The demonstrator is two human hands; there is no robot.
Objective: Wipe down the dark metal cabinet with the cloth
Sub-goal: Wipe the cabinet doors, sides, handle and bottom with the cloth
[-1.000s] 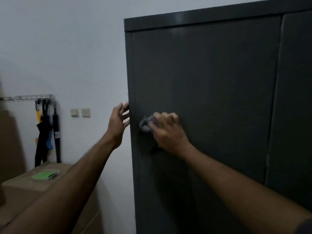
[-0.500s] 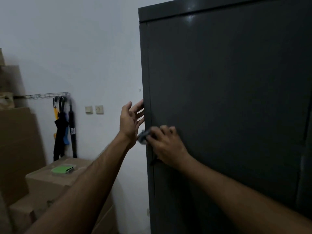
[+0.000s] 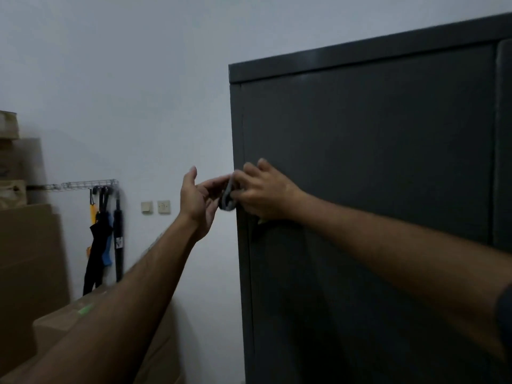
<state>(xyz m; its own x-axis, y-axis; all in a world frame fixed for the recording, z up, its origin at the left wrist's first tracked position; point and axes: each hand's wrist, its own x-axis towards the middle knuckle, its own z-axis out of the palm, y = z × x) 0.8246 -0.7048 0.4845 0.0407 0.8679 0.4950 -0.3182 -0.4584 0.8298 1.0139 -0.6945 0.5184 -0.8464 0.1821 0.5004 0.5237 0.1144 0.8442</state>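
Cabinet (image 3: 360, 189), smooth dark metal; both hands (image 3: 266, 194) pinch bunched grey cloth (image 3: 227, 198).

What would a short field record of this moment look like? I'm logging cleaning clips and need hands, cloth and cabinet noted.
cabinet: dark metal cabinet, doors closed, against white wall
cloth: small grey cloth, bunched at the cabinet's left front edge
right hand: right hand grips the cloth at that edge
left hand: left hand beside the cabinet, fingers reaching to the cloth; contact unclear
background: cardboard boxes; umbrellas hanging from a wall rack
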